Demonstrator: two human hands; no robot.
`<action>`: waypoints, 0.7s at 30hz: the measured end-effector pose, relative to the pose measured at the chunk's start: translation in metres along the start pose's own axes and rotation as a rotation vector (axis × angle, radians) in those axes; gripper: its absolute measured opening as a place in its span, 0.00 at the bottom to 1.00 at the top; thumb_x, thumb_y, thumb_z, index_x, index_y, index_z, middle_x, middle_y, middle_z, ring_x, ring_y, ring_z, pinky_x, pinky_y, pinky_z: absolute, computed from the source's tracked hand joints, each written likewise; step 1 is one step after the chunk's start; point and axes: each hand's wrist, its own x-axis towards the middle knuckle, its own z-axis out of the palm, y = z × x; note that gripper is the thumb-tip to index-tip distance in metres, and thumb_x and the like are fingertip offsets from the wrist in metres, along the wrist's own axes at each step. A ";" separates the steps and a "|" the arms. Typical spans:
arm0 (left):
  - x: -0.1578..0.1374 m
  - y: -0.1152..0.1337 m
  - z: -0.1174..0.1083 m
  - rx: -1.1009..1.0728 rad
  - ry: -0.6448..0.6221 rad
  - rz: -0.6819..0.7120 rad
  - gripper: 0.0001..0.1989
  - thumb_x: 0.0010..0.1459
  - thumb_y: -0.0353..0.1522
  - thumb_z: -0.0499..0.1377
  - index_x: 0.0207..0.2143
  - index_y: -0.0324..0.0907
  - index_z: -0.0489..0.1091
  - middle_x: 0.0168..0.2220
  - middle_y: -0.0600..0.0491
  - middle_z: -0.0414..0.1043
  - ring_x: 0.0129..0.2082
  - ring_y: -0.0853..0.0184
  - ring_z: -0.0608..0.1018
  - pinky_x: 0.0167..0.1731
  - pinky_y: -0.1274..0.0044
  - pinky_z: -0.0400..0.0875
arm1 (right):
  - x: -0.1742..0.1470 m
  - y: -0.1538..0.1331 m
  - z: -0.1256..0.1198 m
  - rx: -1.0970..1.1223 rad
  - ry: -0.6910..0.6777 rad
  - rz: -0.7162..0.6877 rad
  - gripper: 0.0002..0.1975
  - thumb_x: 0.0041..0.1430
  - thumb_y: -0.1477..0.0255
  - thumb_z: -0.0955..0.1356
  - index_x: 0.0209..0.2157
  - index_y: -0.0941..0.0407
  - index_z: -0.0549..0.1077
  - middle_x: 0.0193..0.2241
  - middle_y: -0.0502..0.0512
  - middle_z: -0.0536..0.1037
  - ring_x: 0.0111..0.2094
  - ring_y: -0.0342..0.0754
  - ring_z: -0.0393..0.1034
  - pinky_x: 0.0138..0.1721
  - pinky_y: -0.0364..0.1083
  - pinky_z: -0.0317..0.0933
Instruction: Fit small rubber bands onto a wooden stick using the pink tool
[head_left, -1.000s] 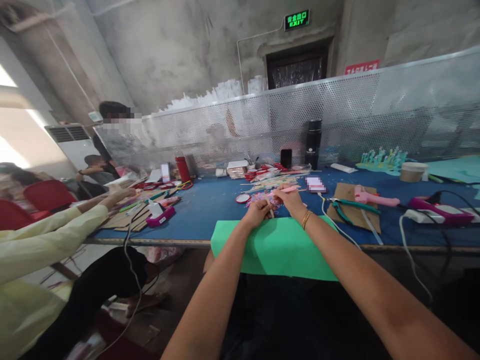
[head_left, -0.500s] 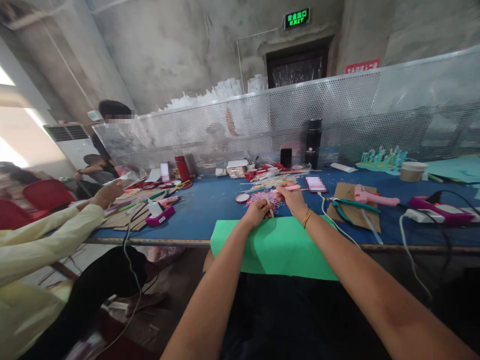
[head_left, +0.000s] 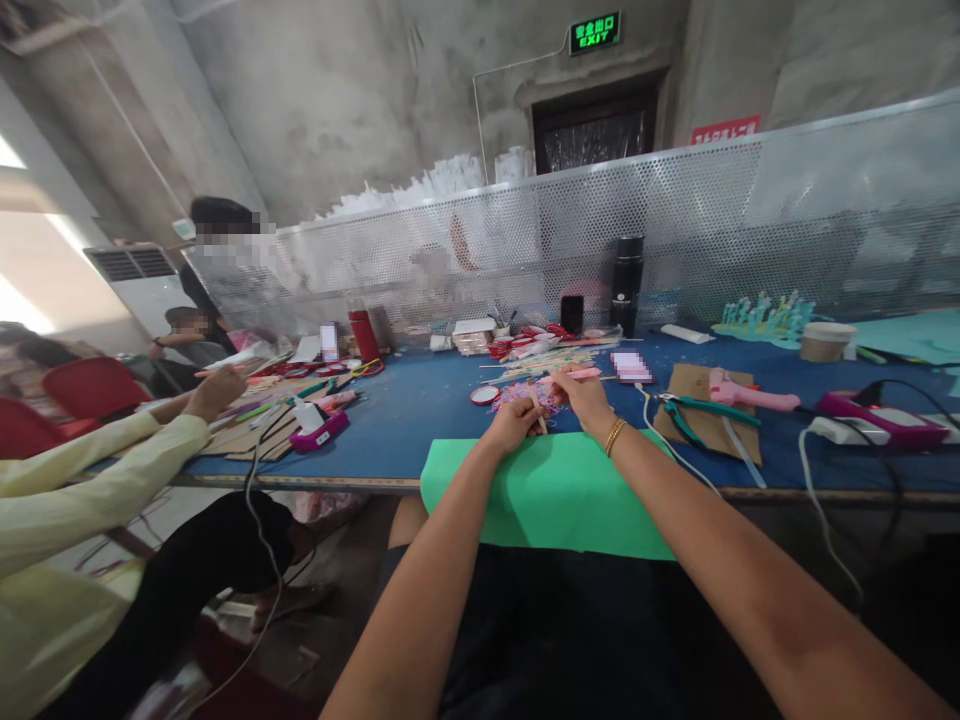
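My left hand [head_left: 516, 424] is closed round a thin pale stick [head_left: 537, 408], held tilted just above the front of the blue table. Close on its right, my right hand [head_left: 583, 398] grips a slim pink pen-like tool [head_left: 582, 373], whose left end points toward the stick. I cannot tell whether the two touch. Behind and below the hands lies a heap of small pink and purple strips [head_left: 555, 395], partly covered by my fingers. A green sheet [head_left: 555, 490] hangs over the table edge under my wrists.
A round white lid with a red rim [head_left: 485, 396] lies left of the heap. To the right are a phone [head_left: 631, 367], green-handled pliers [head_left: 686, 415], a pink glue gun [head_left: 750, 392] and a purple power strip [head_left: 885, 420] with cables. A co-worker's hand [head_left: 217, 390] works at left.
My right hand has shifted slightly left and down, bringing the pink tool nearer the stick. My left hand stays nearly in place. The co-worker's hand at left has moved a little.
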 end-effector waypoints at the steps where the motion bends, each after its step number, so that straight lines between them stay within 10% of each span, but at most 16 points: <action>1: 0.000 0.000 0.000 0.002 0.000 0.004 0.16 0.54 0.43 0.62 0.27 0.38 0.68 0.21 0.56 0.70 0.20 0.74 0.68 0.24 0.80 0.64 | 0.000 0.000 0.000 -0.002 0.000 0.000 0.16 0.43 0.60 0.74 0.20 0.55 0.68 0.16 0.48 0.72 0.17 0.40 0.64 0.19 0.39 0.60; 21: 0.002 -0.005 -0.001 0.011 -0.019 0.011 0.14 0.57 0.41 0.60 0.29 0.38 0.71 0.21 0.55 0.70 0.20 0.73 0.68 0.25 0.79 0.64 | 0.000 0.002 0.001 -0.002 -0.034 0.034 0.14 0.43 0.63 0.74 0.22 0.55 0.68 0.16 0.47 0.73 0.17 0.40 0.65 0.18 0.38 0.59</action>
